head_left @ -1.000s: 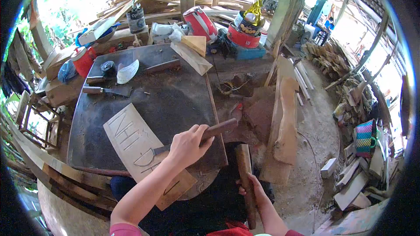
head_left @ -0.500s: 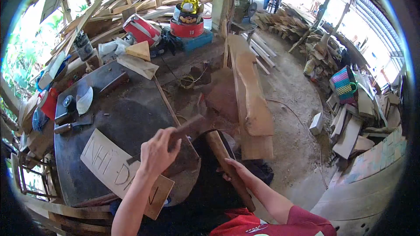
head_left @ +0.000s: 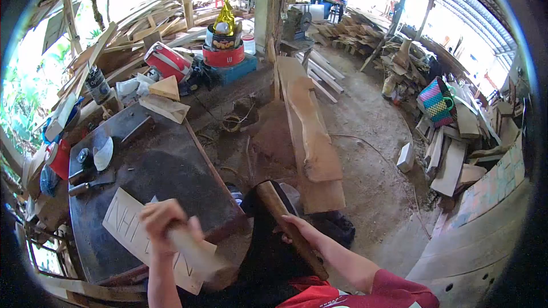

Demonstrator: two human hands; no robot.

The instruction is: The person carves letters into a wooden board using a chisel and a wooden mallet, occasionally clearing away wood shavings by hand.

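Note:
My left hand (head_left: pixel 165 225), smeared by motion, is closed around a flat wooden piece (head_left: pixel 200 254) that points down and to the right; blur hides its exact kind. Under it lies a pale board with carved letters (head_left: pixel 121 215), partly covered by the hand. My right hand (head_left: pixel 298 231) grips a long brown wooden bar (head_left: pixel 275 201) resting slantwise over my dark-clothed lap. The two wooden pieces are apart. At the left of the black table (head_left: pixel 165 165) lie a cleaver-like knife (head_left: pixel 94 184) and a pale curved piece (head_left: pixel 103 154).
A long plank (head_left: pixel 322 194) carrying a wavy-edged slab (head_left: pixel 311 131) stands ahead. Behind are a red round tin (head_left: pixel 222 56), a blue box (head_left: pixel 242 69) and a post (head_left: pixel 275 17). Scrap wood and a woven basket (head_left: pixel 436 102) sit right. Distant people are visible.
My left hand has moved down and left, and its wooden piece has swung from pointing up-right to down-right. The bar in my right hand stays nearly in place. The camera view has shifted slightly.

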